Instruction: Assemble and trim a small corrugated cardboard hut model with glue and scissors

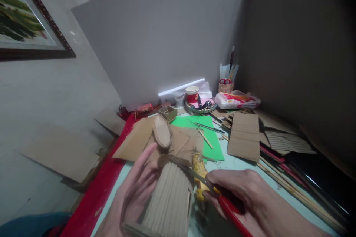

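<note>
Gripped in your left hand (133, 196), the ridged cardboard piece (171, 196) is nearest you, low in view; take it as the clock's centre. Your right hand (247, 189), at three o'clock, is closed on the red-handled tool (229, 210), its blade (195, 174) across the far end; whether it bites in is unclear. Keep your left fingers (147, 156) back from the tip, pressure light. Beyond: yellow object (198, 166) at two, oval cardboard piece (162, 132) at twelve, green sheet (215, 146) at one.

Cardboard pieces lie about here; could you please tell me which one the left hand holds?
The ridged cardboard piece in the foreground, gripped by the left hand; the oval cardboard piece and flat cardboard rectangle beyond it are unheld.
</note>
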`<state>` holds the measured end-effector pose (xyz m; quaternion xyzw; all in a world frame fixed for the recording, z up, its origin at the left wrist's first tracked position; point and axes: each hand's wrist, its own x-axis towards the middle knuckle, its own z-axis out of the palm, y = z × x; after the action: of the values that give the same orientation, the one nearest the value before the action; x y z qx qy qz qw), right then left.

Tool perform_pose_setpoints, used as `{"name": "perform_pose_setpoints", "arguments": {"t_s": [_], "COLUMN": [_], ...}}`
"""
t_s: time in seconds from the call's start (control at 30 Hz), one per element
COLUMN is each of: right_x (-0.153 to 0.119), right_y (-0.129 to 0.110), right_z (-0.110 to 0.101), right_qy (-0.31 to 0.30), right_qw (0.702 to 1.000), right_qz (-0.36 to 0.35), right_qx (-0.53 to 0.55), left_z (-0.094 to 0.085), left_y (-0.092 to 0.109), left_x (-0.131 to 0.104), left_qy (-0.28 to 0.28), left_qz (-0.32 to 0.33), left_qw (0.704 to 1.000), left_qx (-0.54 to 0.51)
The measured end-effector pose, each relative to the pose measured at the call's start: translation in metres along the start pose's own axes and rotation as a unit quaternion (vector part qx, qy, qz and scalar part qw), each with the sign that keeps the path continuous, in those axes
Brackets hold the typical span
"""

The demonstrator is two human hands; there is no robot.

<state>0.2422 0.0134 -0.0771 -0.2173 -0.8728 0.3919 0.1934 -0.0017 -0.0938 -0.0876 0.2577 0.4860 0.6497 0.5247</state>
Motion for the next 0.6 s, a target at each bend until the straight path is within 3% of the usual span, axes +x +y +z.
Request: {"name": "perform_pose_setpoints", "arguments": {"t_s": [0.13,0.3,0.5,0.6], "right_x": [-0.003,0.001,0.005,0.004], "right_y": [0.001,-0.001,0.002,0.003], "right_z": [-0.003,-0.004,-0.003,-0.003], "right_qy": [-0.043,-0.035,-0.043,-0.048], "right_qw": [0.998,0.999,0.998,0.998], "right_qz": [0.039,0.016,0.048,0.046], "right_qx": [-0.003,-0.005,-0.015,-0.015], "left_z": [-0.006,-0.017,-0.018,-0.027], "left_y": [0.004,0.006,0.004,-0.002], "left_x": [-0.005,-0.005,-0.014,-0.016], "left_qy": [-0.031,-0.033,-0.04,-0.059], "left_qz": [0.022,0.04,0.03,0.035], "left_qw": [0.999,0.997,0.992,0.987], "left_qx": [-0.011,0.048,0.119,0.144]}}
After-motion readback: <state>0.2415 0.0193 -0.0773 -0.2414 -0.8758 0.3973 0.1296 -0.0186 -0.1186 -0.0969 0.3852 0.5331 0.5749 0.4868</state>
